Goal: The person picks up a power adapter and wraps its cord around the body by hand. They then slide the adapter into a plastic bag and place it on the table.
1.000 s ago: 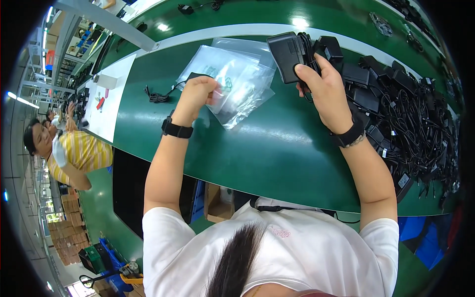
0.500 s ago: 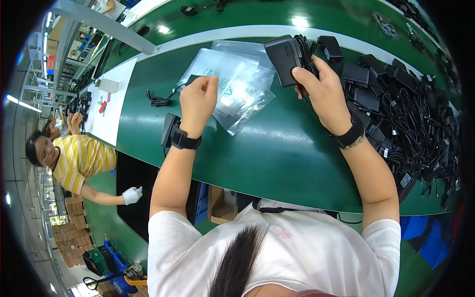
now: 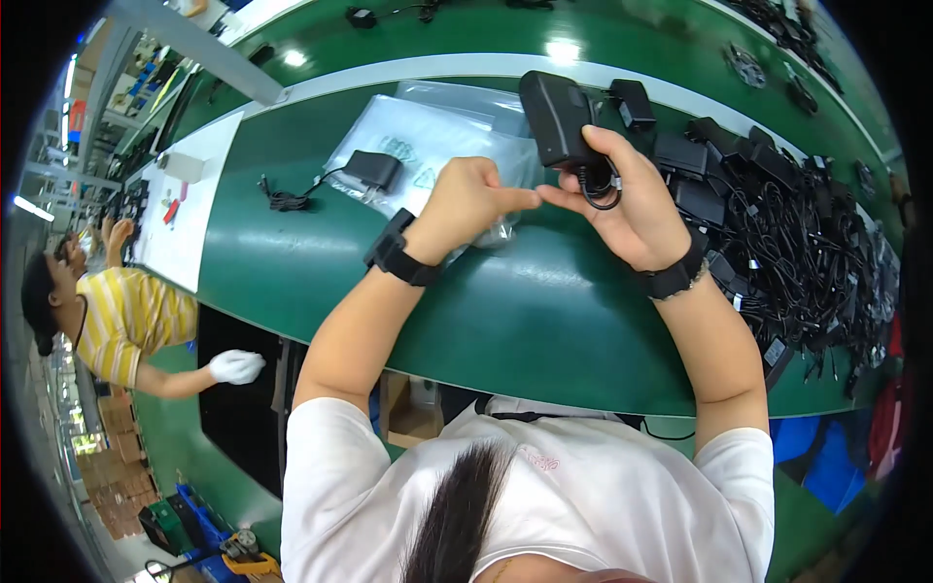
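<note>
- Green workbench [image 3: 544, 330], factory line; a co-worker in a yellow striped shirt [image 3: 126, 321] at far left.
- Right hand [image 3: 637, 209] grips a black power adapter [image 3: 556, 117] above the bench, its coiled cord [image 3: 601, 185] looped at the fingers.
- Left hand [image 3: 466, 199] is loosely clenched, fingertip meeting the right hand's fingers and holding nothing.
- Adapter looks rigid and fairly light, cord floppy; best held by the body.
- Clear plastic bags [image 3: 428, 146] hold nothing visible; another adapter [image 3: 371, 170] lies on top.
- Pile of black adapters [image 3: 777, 233] at right.

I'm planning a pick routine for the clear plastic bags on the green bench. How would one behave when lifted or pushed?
The clear plastic bags look thin and crinkled, so probably floppy and very light. Their glossy film likely slides easily on the smooth green bench. A black adapter rests on them, so pulling one may drag it along.
</note>
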`<state>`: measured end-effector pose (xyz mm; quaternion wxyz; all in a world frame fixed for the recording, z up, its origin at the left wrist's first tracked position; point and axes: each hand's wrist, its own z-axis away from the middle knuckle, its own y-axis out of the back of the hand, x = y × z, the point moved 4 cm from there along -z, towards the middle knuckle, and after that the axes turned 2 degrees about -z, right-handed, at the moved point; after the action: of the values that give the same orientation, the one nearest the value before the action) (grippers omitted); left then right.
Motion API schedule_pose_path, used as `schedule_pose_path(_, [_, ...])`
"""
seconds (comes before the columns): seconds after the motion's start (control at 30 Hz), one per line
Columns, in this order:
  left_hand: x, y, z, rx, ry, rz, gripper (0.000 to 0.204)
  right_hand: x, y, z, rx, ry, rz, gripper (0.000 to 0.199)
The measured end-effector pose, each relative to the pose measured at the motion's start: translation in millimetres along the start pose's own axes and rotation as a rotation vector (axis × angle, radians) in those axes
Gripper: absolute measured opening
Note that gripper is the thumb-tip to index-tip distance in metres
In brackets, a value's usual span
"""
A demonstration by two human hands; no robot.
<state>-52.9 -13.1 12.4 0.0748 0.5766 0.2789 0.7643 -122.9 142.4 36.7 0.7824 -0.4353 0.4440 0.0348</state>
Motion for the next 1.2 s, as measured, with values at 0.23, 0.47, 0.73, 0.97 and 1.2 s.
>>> schedule_pose_path(0.23, [8,-18,9,0.087,-0.279,-0.203,0.049,8,24,-15,0.162,0.018,-0.099,0.027])
schedule_pose_path(0.47, [4,-18,15,0.176,-0.322,-0.106,0.047,8,-7,-7,0.05,0.04,-0.15,0.027])
schedule_pose_path(0.73, [-3,6,11,0.303,-0.237,0.042,0.036,-15,-4,9,0.146,0.375,0.689,0.022])
schedule_pose_path(0.97, [0,6,18,0.102,0.012,0.75,0.018,-3,-23,38,-0.062,0.685,1.523,0.05])
schedule_pose_path(1.2, [34,3,30,0.346,-0.404,0.229,0.015,21,-33,30,-0.123,0.651,1.939,0.048])
